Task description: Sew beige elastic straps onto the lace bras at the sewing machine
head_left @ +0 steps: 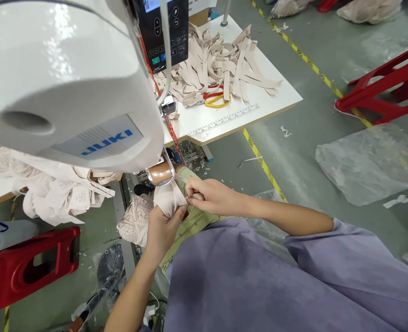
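Observation:
Under the head of a white JUKI sewing machine [68, 78] hangs a beige bra [169, 197] with a lace cup. My left hand [164, 228] is closed on the smooth part of this bra, thumb on top, just in front of the needle area. Close beside it, my right hand [207, 196] is closed in a pinch at the bra's right edge. A thin pale strip or thread runs from near the machine towards those fingers; what exactly they pinch is hidden. The machine's clear guard [171, 168] stands just above the fabric.
On the white table [238, 115] lie a pile of beige straps [210, 64] and red-and-yellow-handled scissors or snips [217, 97]. A control panel [164, 37] stands behind the machine. More beige pieces [62, 189] hang at left. Red stools [387, 85] flank both sides.

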A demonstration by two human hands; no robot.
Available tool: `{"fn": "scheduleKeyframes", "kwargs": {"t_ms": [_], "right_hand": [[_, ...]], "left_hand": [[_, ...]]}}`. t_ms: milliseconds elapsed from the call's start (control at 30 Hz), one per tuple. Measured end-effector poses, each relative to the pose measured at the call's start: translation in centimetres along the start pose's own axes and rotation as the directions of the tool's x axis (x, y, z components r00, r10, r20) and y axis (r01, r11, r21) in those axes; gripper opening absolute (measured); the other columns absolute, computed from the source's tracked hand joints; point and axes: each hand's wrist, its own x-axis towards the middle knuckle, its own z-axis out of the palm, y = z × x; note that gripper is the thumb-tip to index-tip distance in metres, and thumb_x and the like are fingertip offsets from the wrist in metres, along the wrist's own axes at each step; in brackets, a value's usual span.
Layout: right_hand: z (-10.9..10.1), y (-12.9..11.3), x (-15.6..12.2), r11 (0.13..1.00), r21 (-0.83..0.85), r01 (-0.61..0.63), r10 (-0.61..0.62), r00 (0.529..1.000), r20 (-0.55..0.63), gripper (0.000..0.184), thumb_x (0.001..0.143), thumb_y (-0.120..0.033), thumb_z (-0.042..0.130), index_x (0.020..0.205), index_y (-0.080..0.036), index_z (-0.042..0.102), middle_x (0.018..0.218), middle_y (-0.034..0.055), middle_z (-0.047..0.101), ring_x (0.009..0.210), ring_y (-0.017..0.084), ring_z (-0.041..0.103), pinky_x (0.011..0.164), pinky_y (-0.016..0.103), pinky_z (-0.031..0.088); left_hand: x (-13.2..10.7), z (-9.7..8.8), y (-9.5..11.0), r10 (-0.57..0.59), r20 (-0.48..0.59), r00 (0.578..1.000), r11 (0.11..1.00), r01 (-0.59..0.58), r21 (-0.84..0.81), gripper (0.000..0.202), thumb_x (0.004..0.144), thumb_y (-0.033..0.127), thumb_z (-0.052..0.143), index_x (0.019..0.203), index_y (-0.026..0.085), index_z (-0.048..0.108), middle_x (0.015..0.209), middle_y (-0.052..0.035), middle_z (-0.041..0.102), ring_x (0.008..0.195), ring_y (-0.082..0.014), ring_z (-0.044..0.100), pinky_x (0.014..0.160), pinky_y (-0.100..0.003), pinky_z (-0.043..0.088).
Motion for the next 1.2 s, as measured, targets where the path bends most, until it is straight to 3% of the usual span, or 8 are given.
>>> {"fn": "scheduleKeyframes", "kwargs": {"t_ms": [167,300,533,700,833,1067,1200], "right_hand": [[-0.4,0.8,0.6,0.997,0.043,-0.059,0.058,0.998,0.031,0.012,0.088,-0.026,0.060,0.099,-0.020,0.062,0.079,-0.0018,0.065,0.068,0.013,0.053,0.063,0.025,0.034],[-0.6,2.0,1.3,0.994,0.087,-0.071,0.060,0.991,0.119,0.018,0.086,-0.034,0.064,0.087,-0.017,0.071,0.085,0.0011,0.068,0.075,0.014,0.058,0.065,0.025,0.037],[0.0,2.5,1.3,0.850,0.441,-0.289,0.191,0.948,0.254,0.021,0.080,-0.035,0.069,0.084,-0.015,0.071,0.073,-0.0023,0.059,0.067,0.011,0.050,0.061,0.023,0.035],[0.4,2.5,1.1,0.794,0.529,-0.299,0.200,0.951,0.237,0.020,0.081,-0.035,0.068,0.082,-0.015,0.068,0.071,-0.0024,0.056,0.067,0.011,0.048,0.061,0.023,0.033],[0.2,2.1,1.0,0.826,0.493,-0.274,0.204,0.960,0.192,0.023,0.082,-0.038,0.066,0.080,-0.015,0.068,0.070,-0.0022,0.054,0.065,0.011,0.046,0.059,0.023,0.031],[0.1,0.8,1.4,0.974,0.168,-0.155,0.158,0.987,-0.002,0.021,0.084,-0.034,0.060,0.079,-0.015,0.066,0.064,-0.0036,0.049,0.062,0.010,0.042,0.058,0.024,0.028],[-1.1,-0.1,2.0,0.952,0.252,-0.172,0.154,0.984,0.092,0.016,0.079,-0.029,0.061,0.082,-0.015,0.068,0.063,-0.0047,0.049,0.058,0.009,0.040,0.056,0.023,0.027]], "left_hand": [[0.5,-0.4,-0.4,-0.102,-0.001,0.995,0.995,0.102,-0.001,0.018,0.080,0.034,0.075,0.086,0.016,0.077,0.079,-0.0034,0.072,0.075,-0.0190,0.061,0.069,-0.026,0.045],[1.1,-0.9,-0.9,-0.134,0.047,0.990,0.990,0.135,-0.039,0.023,0.079,0.037,0.077,0.086,0.015,0.078,0.081,-0.0050,0.074,0.076,-0.0195,0.063,0.071,-0.028,0.047],[2.3,-1.1,-1.9,-0.199,0.160,0.967,0.934,0.236,-0.269,0.022,0.071,0.033,0.085,0.082,0.016,0.077,0.079,-0.0032,0.073,0.075,-0.0167,0.062,0.074,-0.028,0.049],[2.7,-0.7,-2.1,-0.285,0.132,0.949,0.872,0.314,-0.375,0.027,0.062,0.031,0.090,0.080,0.015,0.077,0.071,-0.0012,0.071,0.068,-0.0153,0.061,0.071,-0.028,0.049],[2.8,-0.1,-2.2,-0.289,0.124,0.949,0.828,0.313,-0.465,0.030,0.061,0.029,0.090,0.081,0.013,0.075,0.071,-0.0017,0.070,0.065,-0.0145,0.060,0.069,-0.029,0.051],[2.5,0.7,-1.9,-0.254,-0.030,0.967,0.842,0.205,-0.500,0.033,0.064,0.031,0.089,0.087,0.013,0.071,0.074,-0.0009,0.070,0.066,-0.0144,0.061,0.066,-0.028,0.050],[1.0,-0.1,-3.0,-0.170,-0.065,0.983,0.899,0.127,-0.419,0.035,0.075,0.043,0.082,0.092,0.014,0.072,0.088,-0.0061,0.073,0.086,-0.0218,0.067,0.079,-0.032,0.052]]}}
